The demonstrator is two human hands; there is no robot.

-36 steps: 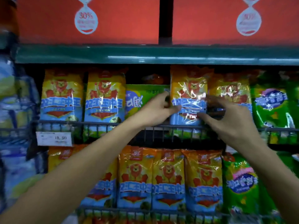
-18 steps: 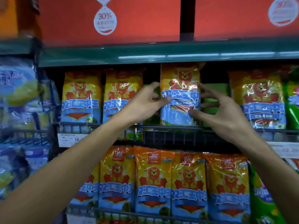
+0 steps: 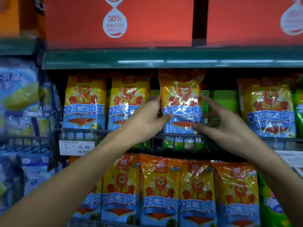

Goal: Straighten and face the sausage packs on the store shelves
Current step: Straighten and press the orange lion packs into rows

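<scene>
While both hands reach up to the upper shelf (image 3: pixel 164 59), the sausage pack (image 3: pixel 181 102) — glossy yellow-orange, lion picture, blue band — stands upright between their fingers, face outward, long axis vertical; left hand (image 3: pixel 146 118) and right hand (image 3: pixel 224 122) pinch its side edges, thumbs in front.

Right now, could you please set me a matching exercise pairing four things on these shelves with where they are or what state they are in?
Things:
1. held pack
2. price tag
3. green box
4. 30% sticker

Places or states:
A. on the red panel above the top shelf
B. gripped between both hands
C. clipped to the wire rail at left
D. set back behind the right hand

Pairs: 1-B, 2-C, 3-D, 4-A. The left hand holds the pack's left edge.
</scene>
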